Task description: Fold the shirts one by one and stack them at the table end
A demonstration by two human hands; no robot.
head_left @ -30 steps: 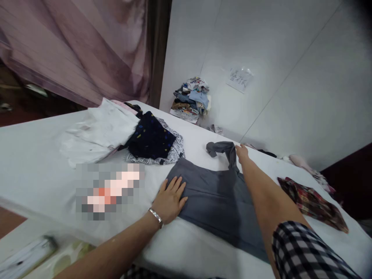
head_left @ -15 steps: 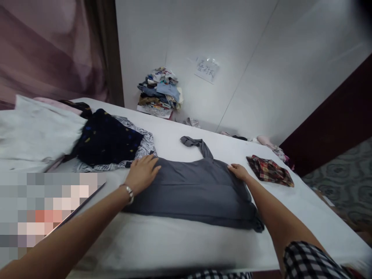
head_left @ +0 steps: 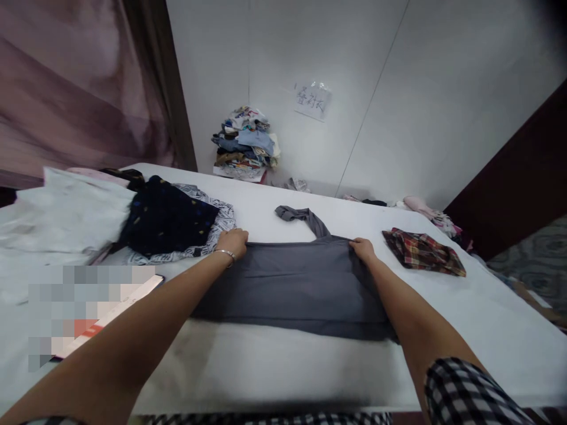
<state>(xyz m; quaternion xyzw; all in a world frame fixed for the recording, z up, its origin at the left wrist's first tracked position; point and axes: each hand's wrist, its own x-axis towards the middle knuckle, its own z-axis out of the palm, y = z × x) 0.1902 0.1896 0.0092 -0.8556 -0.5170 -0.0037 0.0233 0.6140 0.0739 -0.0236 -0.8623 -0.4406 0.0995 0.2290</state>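
A dark grey garment (head_left: 292, 289), folded into a wide rectangle, lies in front of me on the white table (head_left: 283, 372). One narrow grey strip (head_left: 305, 217) of it trails out past the far edge and curls to the left. My left hand (head_left: 233, 241), with a silver bracelet at the wrist, is closed on the garment's far left corner. At the far right corner my right hand (head_left: 362, 248) pinches the cloth. The far edge runs fairly straight between both hands. The fingertips are partly hidden by the hands.
A folded plaid shirt (head_left: 423, 252) lies to the right. On the left are white clothing (head_left: 66, 218), a dark patterned garment (head_left: 170, 215) and a black-and-white printed cloth (head_left: 227, 213). A clothes stack (head_left: 248, 144) stands beyond the table by the wall. A blurred-out flat object (head_left: 128, 301) lies near my left forearm.
My left hand has gone from lying spread on the cloth to gripping its far left corner. The garment's far edge looks straighter. The view has shifted slightly.
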